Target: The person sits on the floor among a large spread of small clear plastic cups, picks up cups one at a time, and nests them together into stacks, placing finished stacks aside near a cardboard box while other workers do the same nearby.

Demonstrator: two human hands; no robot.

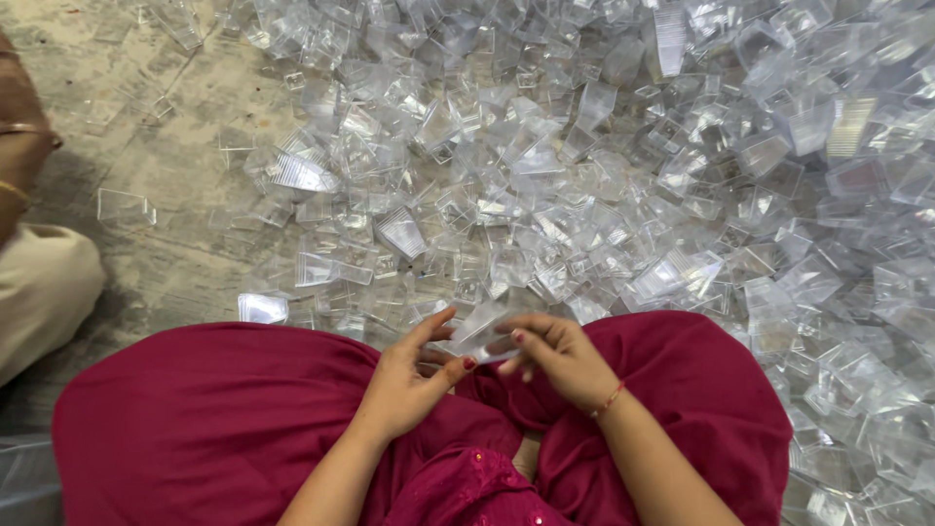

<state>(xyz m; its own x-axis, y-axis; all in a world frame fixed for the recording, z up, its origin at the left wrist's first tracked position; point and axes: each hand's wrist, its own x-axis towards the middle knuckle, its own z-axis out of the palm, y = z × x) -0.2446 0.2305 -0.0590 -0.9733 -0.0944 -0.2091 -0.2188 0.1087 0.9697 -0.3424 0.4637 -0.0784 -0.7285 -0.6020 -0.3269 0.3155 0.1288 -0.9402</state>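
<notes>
Both our hands met over our lap, and going from left to right, our left hand (407, 378) was half curled, thumb and fingers closed lightly on the near end of a short stack of clear plastic cups (479, 331), while our right hand (557, 358) pinched the other end of it with bent fingers, a thin red thread bracelet (611, 397) at the wrist. Neither hand was flat open or clenched; both had hold of that one nested stack, which lay on its side between them, just above our knees. Far to the left a neighbour's sleeve (44, 282) in pale cloth and an arm with bangles showed at the edge of view, taking no part that we could see. Beside that, the bare concrete floor (156, 175) carried only a few stray cups, one lone cup (125, 208) well apart from the rest. From the middle across to the right edge spread the great loose heap of clear cups (633, 175), tumbled at all angles and touching the hem of our maroon garment (214, 409). We judged the work to be far from finished: the stack in hand was short, and the loose heap covered most of the floor in view. A few ribbed stacks, such as one ribbed stack (302, 173) lying on the heap's left fringe, looked already nested, though we could not tell how many cups each held, nor where finished stacks were collected.
</notes>
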